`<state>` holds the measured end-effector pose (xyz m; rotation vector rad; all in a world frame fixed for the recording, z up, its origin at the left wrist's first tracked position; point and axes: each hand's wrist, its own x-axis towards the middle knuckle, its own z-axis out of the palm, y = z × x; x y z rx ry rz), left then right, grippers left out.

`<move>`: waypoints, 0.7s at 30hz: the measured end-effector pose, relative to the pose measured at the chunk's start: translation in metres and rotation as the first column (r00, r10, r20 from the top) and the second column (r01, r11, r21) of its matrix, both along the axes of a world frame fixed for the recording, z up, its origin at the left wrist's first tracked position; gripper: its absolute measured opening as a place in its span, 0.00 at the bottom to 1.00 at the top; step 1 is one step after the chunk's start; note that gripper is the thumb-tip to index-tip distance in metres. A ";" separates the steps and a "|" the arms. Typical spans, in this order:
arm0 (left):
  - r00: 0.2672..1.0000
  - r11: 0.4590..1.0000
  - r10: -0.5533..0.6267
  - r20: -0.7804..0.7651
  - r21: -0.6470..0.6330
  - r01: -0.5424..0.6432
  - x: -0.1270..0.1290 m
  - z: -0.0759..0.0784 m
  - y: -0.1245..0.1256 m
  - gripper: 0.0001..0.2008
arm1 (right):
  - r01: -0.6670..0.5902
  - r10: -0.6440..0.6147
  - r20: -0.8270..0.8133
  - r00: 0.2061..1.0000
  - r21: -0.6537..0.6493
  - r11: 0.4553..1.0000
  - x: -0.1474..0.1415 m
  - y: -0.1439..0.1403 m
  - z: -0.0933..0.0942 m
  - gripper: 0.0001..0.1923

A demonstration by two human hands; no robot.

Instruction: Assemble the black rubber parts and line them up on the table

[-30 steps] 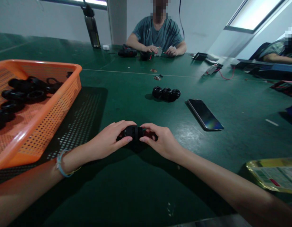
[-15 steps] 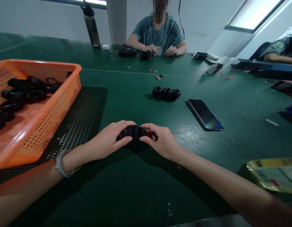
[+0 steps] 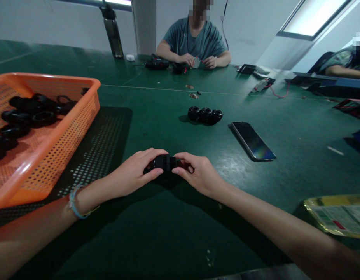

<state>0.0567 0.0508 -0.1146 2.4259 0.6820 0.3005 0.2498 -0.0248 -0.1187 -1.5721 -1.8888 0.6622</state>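
Left hand and right hand both grasp one black ribbed plastic fitting, cylindrical, long axis lying left-right, resting on the green table.

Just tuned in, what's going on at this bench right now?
The person's left hand and right hand grip one small black part between them, low over the green table. More black parts lie in the orange basket, and three sit grouped beside a phone. Another person works opposite.

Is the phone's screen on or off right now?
Off. The phone lies flat on the green table, its screen dark, showing only a faint rainbow glare.
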 end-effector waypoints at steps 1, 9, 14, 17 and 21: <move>1.000 1.000 0.000 0.000 0.000 0.000 0.000 0.000 0.000 0.19 | -0.001 0.001 0.004 1.000 0.002 1.000 0.000 0.000 0.000 0.10; 1.000 1.000 -0.003 0.005 0.004 0.003 -0.001 -0.001 0.001 0.19 | -0.011 0.011 0.002 1.000 0.001 1.000 0.001 0.000 -0.001 0.08; 1.000 1.000 0.001 -0.002 0.015 -0.001 0.000 -0.001 0.000 0.19 | -0.018 0.018 -0.015 1.000 0.006 1.000 0.001 0.001 -0.003 0.08; 1.000 1.000 0.001 0.002 0.022 -0.001 0.000 -0.001 0.000 0.19 | -0.017 0.017 -0.010 1.000 -0.003 1.000 0.002 0.001 -0.004 0.08; 1.000 1.000 0.002 -0.002 0.024 -0.002 0.001 0.000 0.000 0.19 | -0.022 0.022 -0.012 1.000 -0.017 1.000 0.002 0.002 -0.005 0.09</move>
